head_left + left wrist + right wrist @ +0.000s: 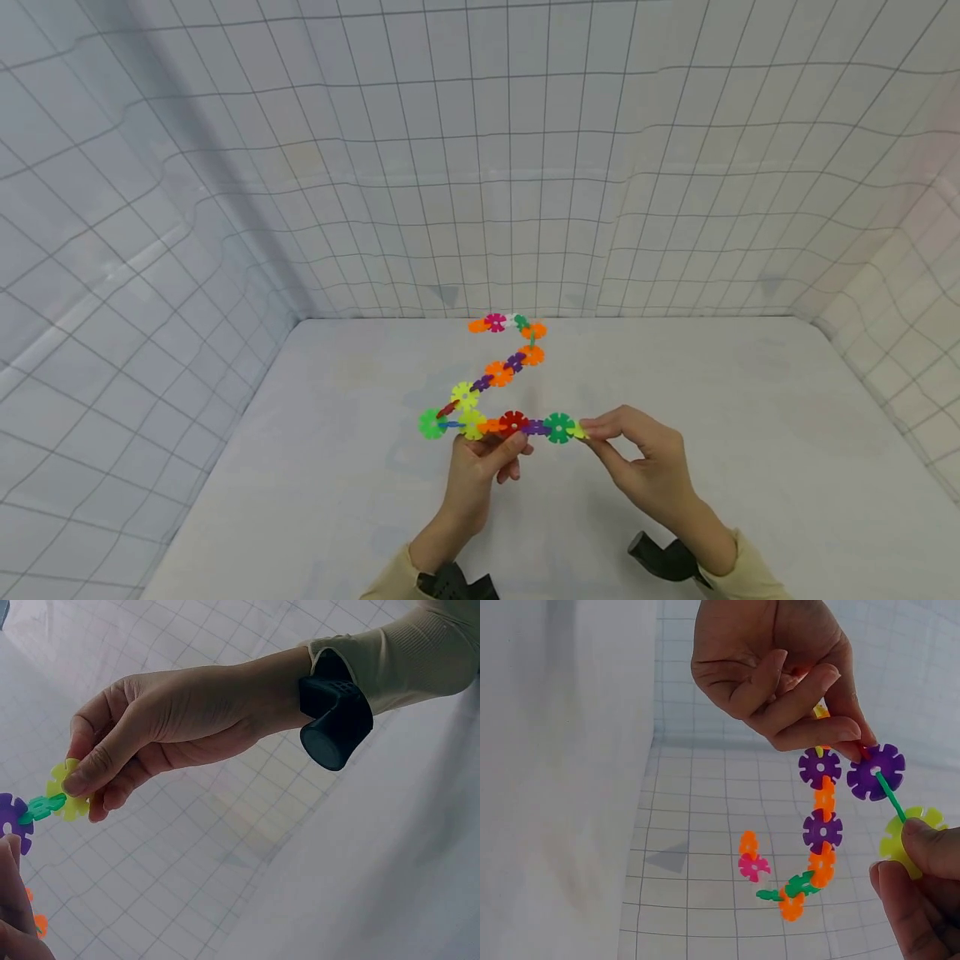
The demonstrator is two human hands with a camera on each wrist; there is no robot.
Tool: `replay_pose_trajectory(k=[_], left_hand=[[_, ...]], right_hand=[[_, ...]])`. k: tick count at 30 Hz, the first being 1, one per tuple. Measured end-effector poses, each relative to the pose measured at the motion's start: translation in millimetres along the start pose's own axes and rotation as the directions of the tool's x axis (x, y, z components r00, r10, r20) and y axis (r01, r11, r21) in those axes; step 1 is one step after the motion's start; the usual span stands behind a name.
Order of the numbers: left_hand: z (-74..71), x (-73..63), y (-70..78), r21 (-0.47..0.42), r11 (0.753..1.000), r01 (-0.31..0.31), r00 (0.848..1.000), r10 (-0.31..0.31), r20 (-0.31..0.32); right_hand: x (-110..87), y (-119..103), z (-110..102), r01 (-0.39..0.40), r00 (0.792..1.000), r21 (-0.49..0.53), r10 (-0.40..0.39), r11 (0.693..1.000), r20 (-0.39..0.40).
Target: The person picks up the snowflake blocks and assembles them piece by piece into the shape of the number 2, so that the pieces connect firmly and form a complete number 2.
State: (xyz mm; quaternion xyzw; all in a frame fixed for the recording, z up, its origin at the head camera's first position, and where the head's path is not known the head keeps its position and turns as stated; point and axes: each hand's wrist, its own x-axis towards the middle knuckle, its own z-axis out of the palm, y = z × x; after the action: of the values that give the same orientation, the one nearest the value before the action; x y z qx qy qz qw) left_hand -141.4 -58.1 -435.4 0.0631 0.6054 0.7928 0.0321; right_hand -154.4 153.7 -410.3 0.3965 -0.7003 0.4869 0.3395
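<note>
A winding chain of notched plastic snowflake discs [498, 374] stretches between and beyond my hands above the table. My left hand [472, 479] pinches the near stretch of it at the red disc [513, 422], beside a purple disc [876, 772]. At the chain's right end, my right hand [654, 462] pinches a yellow disc [69, 808] between thumb and fingers. That yellow disc joins a green disc [558, 428], which joins the purple one. Seen in the right wrist view, the far part hangs in a curve, ending with a pink disc [754, 867] and an orange disc [748, 844].
Beneath the hands lies a white tabletop [337, 500]. White walls with a dark grid [540, 167] rise behind it and on both sides. A black device [663, 558] is strapped to the right wrist, and another black device [457, 583] to the left.
</note>
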Motion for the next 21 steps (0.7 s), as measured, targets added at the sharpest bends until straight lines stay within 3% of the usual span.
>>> replay_pose_trajectory(k=[12,17,21], left_hand=[[-0.7,4.9,-1.0,0.023,0.990,0.139,0.990,-0.140,0.001],[-5.5,8.1,0.2,0.023,0.993,0.119,0.992,-0.117,-0.056],[-12.0,11.2,1.9,0.046,0.997,0.068,0.995,-0.065,-0.077]], right_hand=[[-3.3,11,-1,0.090,0.994,-0.060,-0.093,0.994,-0.050],[5.4,8,-7,0.119,0.988,-0.087,-0.126,0.989,-0.085],[13.7,4,-14,0.124,0.986,-0.091,-0.133,0.988,-0.101]])
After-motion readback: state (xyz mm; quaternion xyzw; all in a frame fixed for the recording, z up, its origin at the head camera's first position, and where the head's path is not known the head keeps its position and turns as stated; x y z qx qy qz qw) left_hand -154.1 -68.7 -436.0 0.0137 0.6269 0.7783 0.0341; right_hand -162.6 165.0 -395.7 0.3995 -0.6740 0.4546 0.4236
